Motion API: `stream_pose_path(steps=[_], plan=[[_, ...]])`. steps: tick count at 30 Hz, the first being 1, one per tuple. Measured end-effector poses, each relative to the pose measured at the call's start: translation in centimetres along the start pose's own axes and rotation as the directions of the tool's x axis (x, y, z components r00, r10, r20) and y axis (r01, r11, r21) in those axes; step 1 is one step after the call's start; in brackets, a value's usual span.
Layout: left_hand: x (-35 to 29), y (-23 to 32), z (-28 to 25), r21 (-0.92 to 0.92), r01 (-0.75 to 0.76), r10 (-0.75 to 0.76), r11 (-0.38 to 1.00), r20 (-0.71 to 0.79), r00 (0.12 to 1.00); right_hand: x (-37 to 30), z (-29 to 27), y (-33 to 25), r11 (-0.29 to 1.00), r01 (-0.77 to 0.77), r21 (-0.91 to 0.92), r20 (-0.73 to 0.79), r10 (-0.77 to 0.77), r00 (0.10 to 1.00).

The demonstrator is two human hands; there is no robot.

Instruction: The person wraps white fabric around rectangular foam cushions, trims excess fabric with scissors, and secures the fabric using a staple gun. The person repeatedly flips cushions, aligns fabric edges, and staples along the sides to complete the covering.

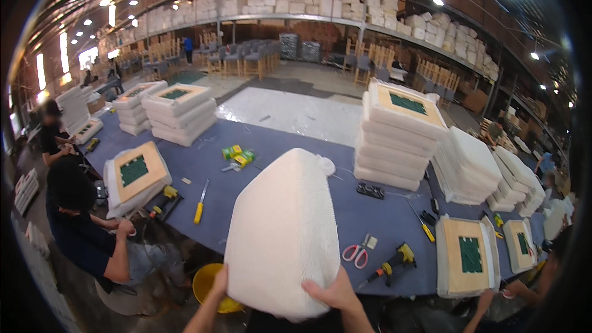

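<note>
A white padded seat cushion (280, 234) stands tilted up in front of me, held between both hands, its broad pale face toward me. My left hand (220, 282) grips its lower left edge, fingers mostly hidden behind it. On the lower right, my right hand (333, 291) clasps the cushion with the thumb lying across the near face. A small bunch of white material (325, 165) sticks out at its upper right corner. Right of the cushion on the table lie red-handled scissors (356, 255) and a yellow-and-black staple gun (394, 263).
The blue-covered table (271, 132) carries cushion stacks (394, 142) at right and more cushions (180, 114) at left. A yellow-handled screwdriver (200, 205) and green-yellow boxes (240, 155) lie nearby. Below is a yellow bucket (203, 283). A co-worker (83, 222) sits at left.
</note>
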State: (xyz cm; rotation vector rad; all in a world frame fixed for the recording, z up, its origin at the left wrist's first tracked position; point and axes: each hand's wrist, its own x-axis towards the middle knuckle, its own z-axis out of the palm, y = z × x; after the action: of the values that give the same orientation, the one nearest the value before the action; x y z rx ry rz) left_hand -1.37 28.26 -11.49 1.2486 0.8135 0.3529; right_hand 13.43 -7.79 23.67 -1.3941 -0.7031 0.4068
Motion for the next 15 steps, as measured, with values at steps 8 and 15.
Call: stream_pose_path(steps=[8, 15], plan=[[-18.4, 0.4, 13.4, -0.184, 0.083, -0.119, 0.979, -0.197, 0.973, 16.5, -10.3, -2.1, 0.803, 0.161, -0.574, 0.022, -0.181, 0.983], [-20.4, 8.0, 15.6, 0.489, -0.687, 0.347, 0.538, 0.614, 0.709, 6.1, -2.5, 23.9, 0.103, 0.177, -0.979, 0.145, -0.261, 0.954]])
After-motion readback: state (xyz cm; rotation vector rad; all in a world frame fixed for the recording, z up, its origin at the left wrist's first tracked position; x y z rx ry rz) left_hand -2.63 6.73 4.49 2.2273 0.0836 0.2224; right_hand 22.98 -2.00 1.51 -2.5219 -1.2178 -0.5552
